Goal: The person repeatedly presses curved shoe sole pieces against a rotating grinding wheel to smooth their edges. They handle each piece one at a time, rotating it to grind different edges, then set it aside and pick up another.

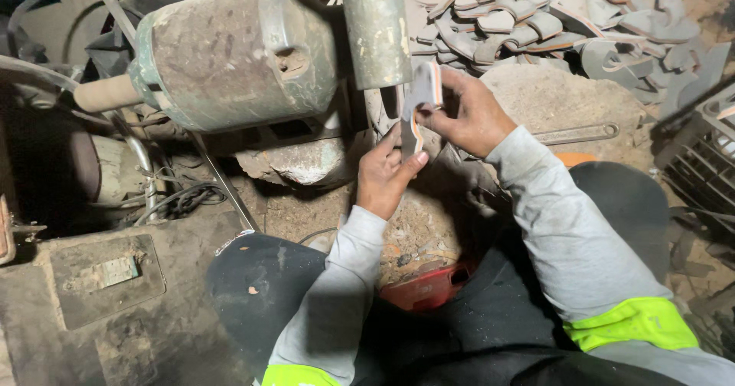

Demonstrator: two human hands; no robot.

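Dusty workshop floor [306, 210], rusty motor housing [230, 53] and metal cylinder [375, 26] above, heap of cut sole pieces [536, 18] behind, left hand [383, 175] and right hand [467, 114] both pinching grey orange-edged sole piece [423, 99] just beside cylinder, wrench [574, 134] lay nearby.

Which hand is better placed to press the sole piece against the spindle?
Right, probably. The right hand grips the sole piece at its top, beside the grinder spindle; the left hand only steadies its lower end.
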